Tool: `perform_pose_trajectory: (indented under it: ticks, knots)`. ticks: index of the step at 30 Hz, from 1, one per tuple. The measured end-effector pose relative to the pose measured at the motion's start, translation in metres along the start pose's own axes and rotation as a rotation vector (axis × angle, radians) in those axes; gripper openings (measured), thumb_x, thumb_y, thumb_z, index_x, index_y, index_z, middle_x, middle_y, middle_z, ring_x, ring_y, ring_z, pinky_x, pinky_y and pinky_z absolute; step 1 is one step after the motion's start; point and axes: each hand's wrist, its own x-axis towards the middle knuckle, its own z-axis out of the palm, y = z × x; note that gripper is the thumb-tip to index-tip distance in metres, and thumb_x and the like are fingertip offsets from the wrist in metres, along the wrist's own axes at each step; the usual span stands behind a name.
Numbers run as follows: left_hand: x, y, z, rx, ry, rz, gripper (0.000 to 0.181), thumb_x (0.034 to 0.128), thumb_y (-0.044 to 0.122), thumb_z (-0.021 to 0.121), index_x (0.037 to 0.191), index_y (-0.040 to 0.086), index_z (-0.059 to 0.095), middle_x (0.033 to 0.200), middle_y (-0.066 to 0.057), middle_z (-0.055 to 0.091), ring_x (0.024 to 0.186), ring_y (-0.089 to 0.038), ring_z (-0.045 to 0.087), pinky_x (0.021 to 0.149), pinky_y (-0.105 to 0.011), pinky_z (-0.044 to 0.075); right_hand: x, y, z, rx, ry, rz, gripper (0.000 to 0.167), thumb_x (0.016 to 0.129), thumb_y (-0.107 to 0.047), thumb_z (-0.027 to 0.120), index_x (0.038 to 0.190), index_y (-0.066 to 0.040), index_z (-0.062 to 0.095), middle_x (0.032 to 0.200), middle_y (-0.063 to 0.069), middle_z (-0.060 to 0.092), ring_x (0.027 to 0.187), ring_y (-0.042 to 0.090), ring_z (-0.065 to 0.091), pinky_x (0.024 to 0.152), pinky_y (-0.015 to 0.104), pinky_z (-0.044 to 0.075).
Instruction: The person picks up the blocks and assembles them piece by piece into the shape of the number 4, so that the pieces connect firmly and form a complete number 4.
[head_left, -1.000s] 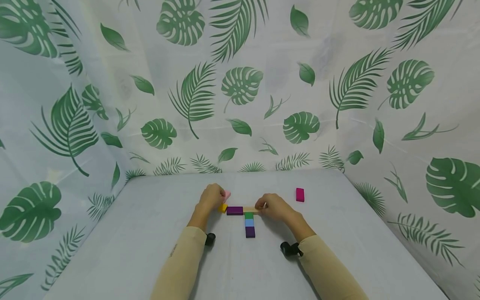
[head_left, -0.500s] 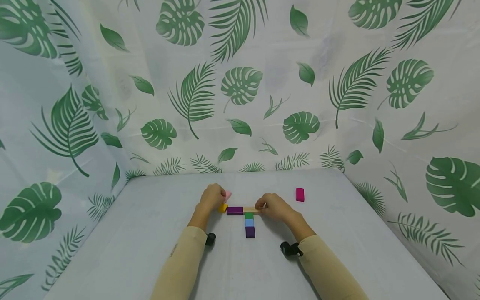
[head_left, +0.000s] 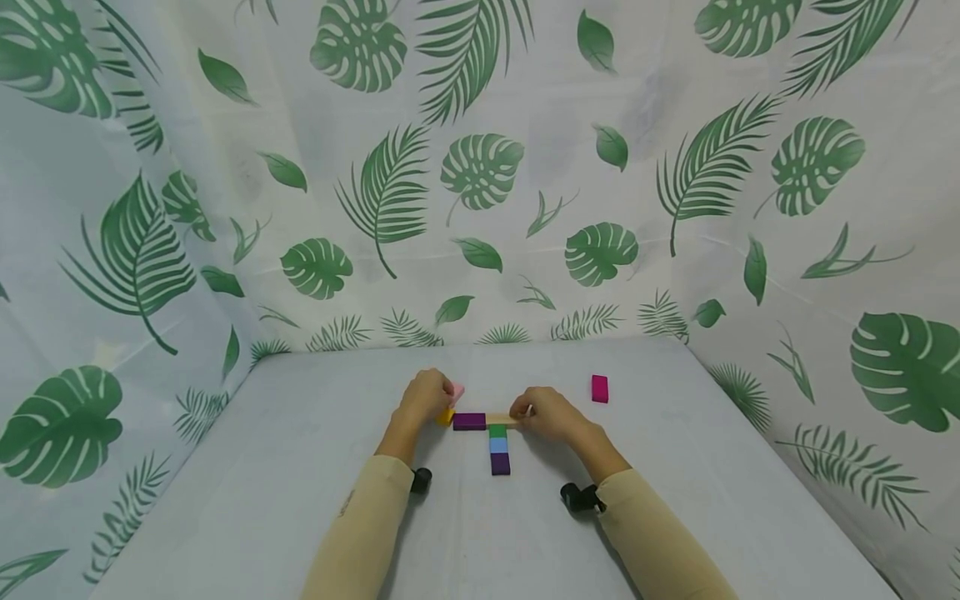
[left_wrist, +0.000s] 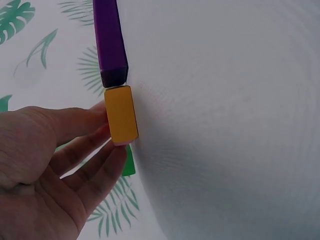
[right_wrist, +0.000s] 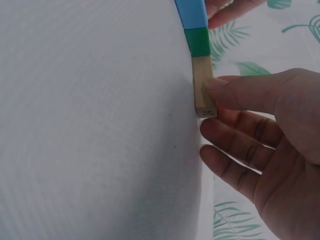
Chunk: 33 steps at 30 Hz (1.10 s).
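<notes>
The left hand [head_left: 426,395] pinches a pink block [head_left: 458,392] at its fingertips, beside a yellow block [head_left: 446,416]. In the left wrist view the yellow block [left_wrist: 121,115] hides most of the pink one, and the thumb tip lies against or behind its edge. A purple block [head_left: 469,422] meets the yellow block's right end. To its right lies a plain wooden block [head_left: 498,419], whose right end the right hand [head_left: 551,414] holds between thumb and index finger. Green [head_left: 498,431], light blue [head_left: 499,445] and dark purple blocks [head_left: 500,464] run from it towards the person.
A magenta block [head_left: 600,389] lies apart at the back right of the white table [head_left: 262,500]. Leaf-print cloth [head_left: 487,275] hangs behind and at both sides. Each wrist wears a black camera [head_left: 579,498].
The pink block tilts and shifts very slightly to the right at the left fingertips. The right hand and the other blocks stay as they were.
</notes>
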Motion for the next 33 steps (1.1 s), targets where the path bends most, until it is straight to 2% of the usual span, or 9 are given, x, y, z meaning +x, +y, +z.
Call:
perform_pose_trajectory:
  ticks: [5, 13, 18, 26, 33]
  knots:
    - [-0.0004, 0.0023, 0.0000, 0.010, -0.007, -0.011, 0.017, 0.0968, 0.013, 0.073, 0.110, 0.004, 0.079, 0.114, -0.013, 0.074, 0.085, -0.022, 0.061, 0.072, -0.028, 0.056, 0.0002, -0.0022, -0.0016, 0.004, -0.002, 0.018, 0.016, 0.090, -0.006, 0.079, 0.105, -0.012, 0.081, 0.099, -0.002, 0.075, 0.094, 0.016, 0.063, 0.092, 0.041, 0.056]
    - [-0.0068, 0.0038, -0.0021, 0.019, 0.003, -0.021, 0.019, 0.0960, 0.014, 0.075, 0.112, 0.004, 0.078, 0.117, -0.013, 0.074, 0.094, -0.025, 0.063, 0.085, -0.036, 0.059, -0.0002, -0.0019, -0.0012, 0.011, -0.009, 0.003, 0.017, 0.090, -0.005, 0.079, 0.105, -0.011, 0.081, 0.100, 0.000, 0.076, 0.093, 0.016, 0.062, 0.090, 0.040, 0.056]
    - [-0.0092, 0.0047, -0.0016, 0.033, 0.015, -0.025, 0.020, 0.0957, 0.015, 0.075, 0.113, 0.004, 0.078, 0.118, -0.014, 0.073, 0.095, -0.025, 0.064, 0.088, -0.037, 0.059, -0.0007, -0.0014, -0.0002, 0.016, -0.007, -0.006, 0.017, 0.089, -0.004, 0.080, 0.104, -0.010, 0.081, 0.100, 0.001, 0.075, 0.093, 0.017, 0.063, 0.088, 0.041, 0.056]
    - [-0.0065, 0.0050, 0.0021, 0.029, 0.012, -0.047, 0.018, 0.0954, 0.015, 0.076, 0.110, 0.005, 0.079, 0.112, -0.012, 0.073, 0.091, -0.024, 0.062, 0.085, -0.034, 0.059, -0.0012, -0.0018, 0.0000, 0.015, -0.003, 0.008, 0.017, 0.088, -0.004, 0.080, 0.104, -0.011, 0.081, 0.099, -0.001, 0.075, 0.093, 0.016, 0.063, 0.089, 0.041, 0.056]
    - [-0.0065, 0.0076, 0.0012, 0.042, 0.011, 0.004, 0.016, 0.0953, 0.014, 0.075, 0.107, 0.004, 0.080, 0.111, -0.012, 0.075, 0.091, -0.023, 0.062, 0.080, -0.034, 0.058, -0.0028, -0.0025, -0.0012, 0.012, -0.004, -0.002, 0.018, 0.088, -0.004, 0.080, 0.105, -0.010, 0.081, 0.099, 0.000, 0.075, 0.093, 0.017, 0.063, 0.089, 0.041, 0.056]
